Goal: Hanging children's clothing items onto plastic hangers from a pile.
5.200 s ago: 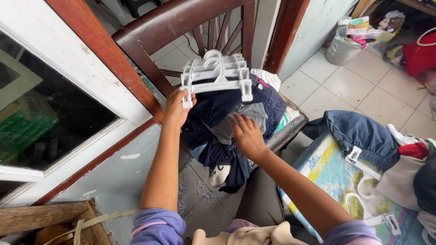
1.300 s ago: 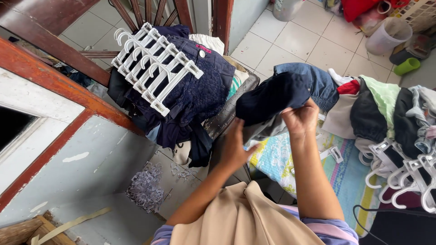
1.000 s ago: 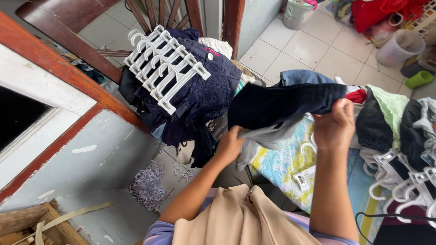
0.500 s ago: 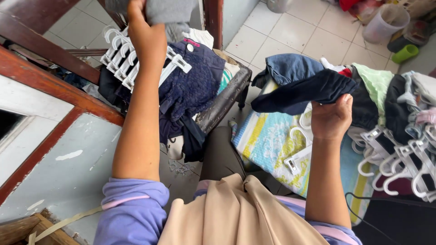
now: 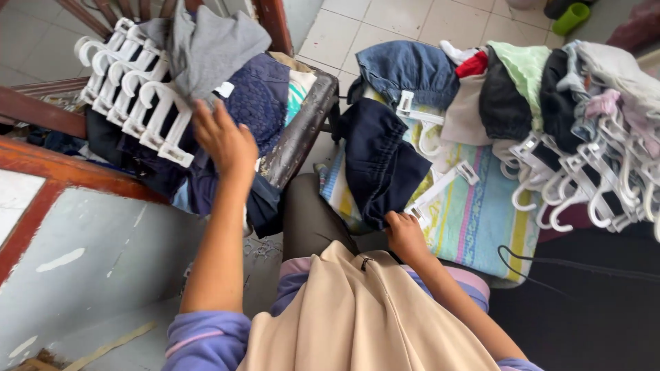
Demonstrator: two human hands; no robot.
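Plainly, room: tiled floor [image 5: 426,20] shows bare only along the top edge; the chair seat's front edge [image 5: 302,130] and the striped mat [image 5: 481,220] leave a narrow gap between them.
Left hand [image 5: 227,141]: fingers spread loosely, palm down on the clothes piled on the chair, just below a grey garment [image 5: 206,48] lying over white hangers [image 5: 130,89].
Right hand [image 5: 405,233]: closed, pinching the lower edge of a dark navy garment [image 5: 378,158], which lies on the mat's left end.
Around: blue denim [image 5: 405,65] above the navy piece; a heap of clothes on white clip hangers [image 5: 584,178] crowds the mat's right end.
In the way: wooden chair arm [image 5: 48,113] at left.
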